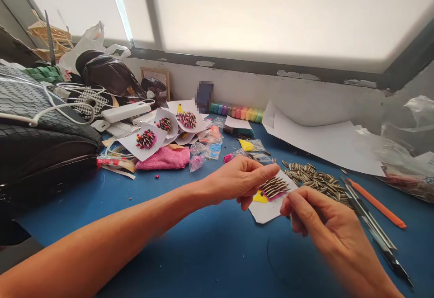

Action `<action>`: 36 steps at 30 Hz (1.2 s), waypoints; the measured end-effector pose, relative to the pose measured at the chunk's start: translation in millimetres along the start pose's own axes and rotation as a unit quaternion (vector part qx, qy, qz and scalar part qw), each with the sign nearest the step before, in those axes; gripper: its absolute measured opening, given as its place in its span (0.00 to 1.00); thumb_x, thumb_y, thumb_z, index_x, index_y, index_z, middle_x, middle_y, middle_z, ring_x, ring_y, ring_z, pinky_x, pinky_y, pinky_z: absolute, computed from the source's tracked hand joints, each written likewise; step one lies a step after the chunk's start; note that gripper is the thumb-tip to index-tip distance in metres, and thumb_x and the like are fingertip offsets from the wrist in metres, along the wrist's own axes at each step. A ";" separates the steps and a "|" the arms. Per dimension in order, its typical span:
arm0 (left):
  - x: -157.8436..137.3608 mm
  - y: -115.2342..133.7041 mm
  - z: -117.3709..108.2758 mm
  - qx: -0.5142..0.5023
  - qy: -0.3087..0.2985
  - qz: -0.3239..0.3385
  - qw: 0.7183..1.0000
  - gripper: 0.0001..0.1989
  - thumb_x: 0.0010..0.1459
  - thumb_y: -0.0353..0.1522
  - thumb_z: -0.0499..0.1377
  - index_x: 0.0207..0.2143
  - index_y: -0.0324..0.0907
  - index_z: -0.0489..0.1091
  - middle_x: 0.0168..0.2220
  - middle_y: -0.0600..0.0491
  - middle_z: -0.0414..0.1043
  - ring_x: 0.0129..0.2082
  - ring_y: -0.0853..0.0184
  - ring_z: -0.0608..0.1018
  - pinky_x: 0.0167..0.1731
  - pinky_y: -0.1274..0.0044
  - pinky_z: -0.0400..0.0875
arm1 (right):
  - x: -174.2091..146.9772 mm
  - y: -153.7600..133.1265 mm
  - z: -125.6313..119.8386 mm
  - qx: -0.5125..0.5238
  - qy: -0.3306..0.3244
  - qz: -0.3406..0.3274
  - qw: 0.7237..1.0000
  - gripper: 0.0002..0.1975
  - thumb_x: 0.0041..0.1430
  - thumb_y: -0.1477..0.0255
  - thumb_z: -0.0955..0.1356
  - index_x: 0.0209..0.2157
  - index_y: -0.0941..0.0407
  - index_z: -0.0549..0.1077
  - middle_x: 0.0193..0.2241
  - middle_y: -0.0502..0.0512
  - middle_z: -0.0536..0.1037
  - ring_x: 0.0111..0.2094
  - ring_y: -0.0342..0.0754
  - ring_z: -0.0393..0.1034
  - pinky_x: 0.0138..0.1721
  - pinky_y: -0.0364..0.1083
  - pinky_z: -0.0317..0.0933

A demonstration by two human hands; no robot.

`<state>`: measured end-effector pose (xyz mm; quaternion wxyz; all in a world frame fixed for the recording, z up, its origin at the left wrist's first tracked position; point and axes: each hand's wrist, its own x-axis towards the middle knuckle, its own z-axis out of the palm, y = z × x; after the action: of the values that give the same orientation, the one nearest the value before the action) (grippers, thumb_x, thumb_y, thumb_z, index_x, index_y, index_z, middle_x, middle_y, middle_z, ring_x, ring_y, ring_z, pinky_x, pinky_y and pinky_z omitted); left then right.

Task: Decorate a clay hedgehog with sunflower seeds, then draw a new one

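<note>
A white paper card (265, 215) bears a hedgehog-like figure with a yellow head (260, 197), a magenta body and rows of striped sunflower seeds (276, 186) standing up as spines. Over its upper left part is my left hand (239, 178), closed, thumb stretched along the curled fingers. My right hand (313, 214) pinches thumb and forefinger together at the card's right edge. What either hand holds, if anything, is hidden. Behind the right hand lies a heap of loose sunflower seeds (315, 178).
Similar seed-spined cards (145, 140) with red tips lie left, near a pink cloth (164, 158). Small bags of clay (249, 145) and coloured clay pots (237, 112) stand behind. An orange stick (376, 203) and slim tools (371, 219) lie right. A black bag (44, 144) borders the blue table.
</note>
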<state>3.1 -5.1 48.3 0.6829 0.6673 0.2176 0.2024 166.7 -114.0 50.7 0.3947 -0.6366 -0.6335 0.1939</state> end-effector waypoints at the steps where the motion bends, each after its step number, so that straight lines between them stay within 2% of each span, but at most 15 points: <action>1: 0.0 -0.6 1.1 -0.004 -0.012 -0.006 1.000 0.27 0.57 0.54 0.56 0.22 0.40 0.58 0.15 0.63 0.58 0.12 0.77 0.67 0.16 0.83 0.57 | 0.6 0.9 0.2 0.010 0.009 0.000 1.000 0.15 0.61 0.60 0.65 0.25 0.52 0.73 0.16 0.46 0.70 0.17 0.41 0.63 0.18 0.38 0.59; 3: 0.3 -1.5 1.2 -0.019 -0.031 -0.013 0.999 0.24 0.54 0.52 0.61 0.27 0.40 0.62 0.19 0.62 0.64 0.14 0.77 0.70 0.18 0.83 0.60 | 1.0 2.3 1.9 0.021 0.011 -0.004 1.000 0.09 0.59 0.62 0.67 0.30 0.51 0.74 0.17 0.45 0.71 0.18 0.42 0.64 0.19 0.39 0.60; 5: 1.3 -2.3 -1.2 -0.032 -0.046 -0.015 0.998 0.23 0.52 0.49 0.64 0.30 0.38 0.65 0.24 0.59 0.69 0.17 0.77 0.72 0.19 0.83 0.63 | 0.3 3.9 5.2 0.019 -0.012 -0.003 1.000 0.08 0.59 0.63 0.66 0.32 0.51 0.75 0.17 0.44 0.70 0.18 0.42 0.63 0.19 0.39 0.60; 8: 3.3 -3.9 -6.0 -0.041 -0.054 -0.007 0.998 0.22 0.55 0.49 0.62 0.31 0.37 0.68 0.28 0.54 0.73 0.18 0.76 0.74 0.19 0.82 0.63 | -1.7 6.5 10.6 0.009 -0.089 0.002 0.996 0.11 0.62 0.63 0.64 0.31 0.52 0.76 0.18 0.45 0.70 0.19 0.42 0.61 0.20 0.40 0.59; 10: 4.2 -4.6 -7.7 -0.021 -0.040 -0.010 0.999 0.22 0.58 0.49 0.59 0.28 0.37 0.67 0.25 0.56 0.71 0.16 0.76 0.73 0.18 0.83 0.62 | -2.3 7.3 12.1 0.010 -0.118 -0.001 0.993 0.14 0.63 0.62 0.63 0.29 0.52 0.75 0.19 0.46 0.71 0.19 0.42 0.61 0.20 0.40 0.59; 12: 4.6 -4.6 -8.0 0.011 -0.020 -0.016 1.000 0.22 0.59 0.48 0.58 0.25 0.38 0.63 0.20 0.59 0.66 0.15 0.77 0.71 0.16 0.83 0.60 | -1.6 6.8 11.3 0.007 -0.097 -0.005 0.995 0.14 0.62 0.62 0.64 0.27 0.52 0.75 0.18 0.46 0.70 0.18 0.41 0.60 0.18 0.39 0.57; 14: 4.4 -4.0 -7.9 0.037 -0.008 -0.024 0.999 0.21 0.57 0.46 0.61 0.26 0.39 0.63 0.19 0.61 0.64 0.16 0.77 0.71 0.16 0.83 0.59 | 0.2 5.7 9.0 -0.001 -0.050 -0.003 0.999 0.14 0.61 0.61 0.65 0.26 0.52 0.75 0.16 0.46 0.68 0.16 0.41 0.59 0.16 0.39 0.54; 18: 3.0 -2.5 -8.9 0.043 -0.025 -0.042 0.998 0.16 0.55 0.42 0.64 0.31 0.38 0.69 0.26 0.59 0.70 0.18 0.78 0.73 0.19 0.83 0.61 | 2.2 5.0 5.1 0.007 0.014 -0.008 1.000 0.15 0.59 0.62 0.67 0.22 0.52 0.74 0.13 0.45 0.67 0.13 0.39 0.58 0.12 0.38 0.52; 21: 1.5 -1.7 -8.9 0.047 -0.052 -0.048 0.996 0.17 0.61 0.44 0.58 0.32 0.37 0.72 0.28 0.57 0.71 0.18 0.78 0.72 0.20 0.82 0.60 | 0.8 6.1 5.3 0.034 0.044 -0.026 0.998 0.10 0.57 0.64 0.70 0.24 0.51 0.75 0.17 0.45 0.73 0.16 0.40 0.64 0.17 0.37 0.59; 24: 0.3 -2.1 -6.4 0.059 -0.057 -0.047 0.996 0.20 0.61 0.46 0.57 0.33 0.37 0.74 0.27 0.56 0.71 0.18 0.79 0.72 0.19 0.83 0.59 | -1.5 7.8 6.8 0.032 0.081 -0.045 0.995 0.04 0.55 0.65 0.72 0.31 0.50 0.77 0.25 0.46 0.77 0.21 0.41 0.68 0.22 0.38 0.64; 31: -1.3 -8.3 6.7 0.044 -0.060 -0.034 0.997 0.25 0.60 0.51 0.56 0.30 0.36 0.72 0.25 0.57 0.69 0.17 0.79 0.69 0.20 0.84 0.60 | -4.9 13.5 9.1 -0.052 0.067 -0.104 0.991 0.06 0.59 0.66 0.71 0.30 0.50 0.73 0.23 0.44 0.71 0.19 0.40 0.60 0.20 0.40 0.58; 34: -1.6 -4.9 5.6 0.064 -0.074 -0.025 0.995 0.24 0.63 0.48 0.53 0.32 0.36 0.73 0.27 0.56 0.70 0.17 0.80 0.69 0.22 0.83 0.62 | -3.8 13.4 8.3 -0.063 0.052 -0.106 0.991 0.04 0.61 0.68 0.69 0.32 0.50 0.74 0.26 0.45 0.73 0.21 0.40 0.62 0.22 0.40 0.59; 36: -0.5 -1.7 -1.2 0.116 -0.061 -0.021 0.991 0.20 0.65 0.43 0.52 0.34 0.36 0.74 0.28 0.55 0.72 0.18 0.79 0.69 0.24 0.82 0.63 | -2.4 12.7 7.6 -0.057 0.046 -0.105 0.992 0.03 0.62 0.67 0.69 0.33 0.50 0.74 0.27 0.45 0.74 0.21 0.40 0.62 0.23 0.40 0.59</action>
<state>2.0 -4.5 46.6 0.6172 0.7482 0.2114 0.1210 169.0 -112.9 36.0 0.4050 -0.5962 -0.6879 0.0853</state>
